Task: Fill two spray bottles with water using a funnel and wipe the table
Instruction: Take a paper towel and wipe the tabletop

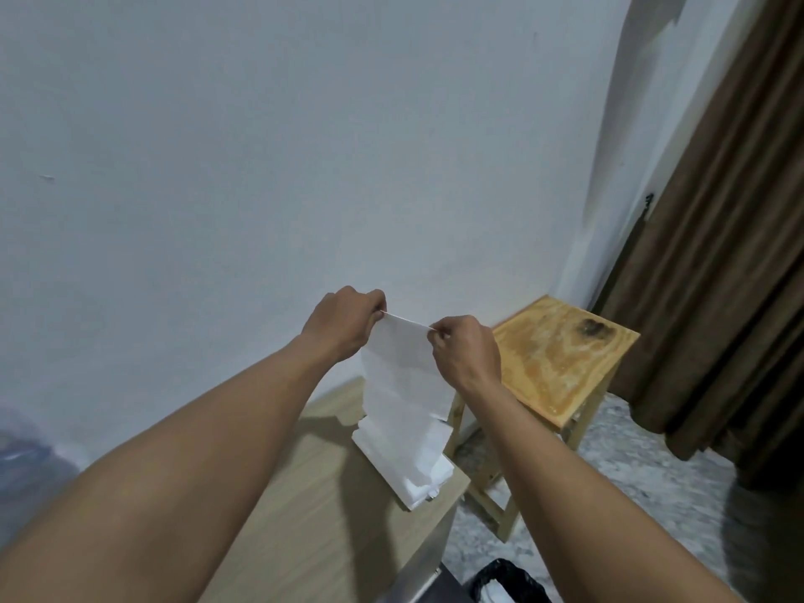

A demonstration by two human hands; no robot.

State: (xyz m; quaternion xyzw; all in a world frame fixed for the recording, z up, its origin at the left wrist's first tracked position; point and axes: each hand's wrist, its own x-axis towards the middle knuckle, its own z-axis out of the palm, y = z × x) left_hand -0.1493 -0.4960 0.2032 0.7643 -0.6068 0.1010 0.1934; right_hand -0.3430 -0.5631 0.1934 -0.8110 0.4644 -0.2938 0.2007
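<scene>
A strip of white paper towel (402,376) hangs in the air in front of the white wall. My left hand (343,322) pinches its top left corner and my right hand (465,352) pinches its top right corner. The strip runs down to a folded stack of paper towels (413,463) lying on the light wooden table (313,507), near its right edge. No spray bottle or funnel is in view.
A wooden stool (561,359) stands to the right of the table against the wall. Brown curtains (713,254) hang at the far right. A black-lined bin (507,583) sits on the speckled floor below. Something bluish and blurred (26,463) is at the left edge.
</scene>
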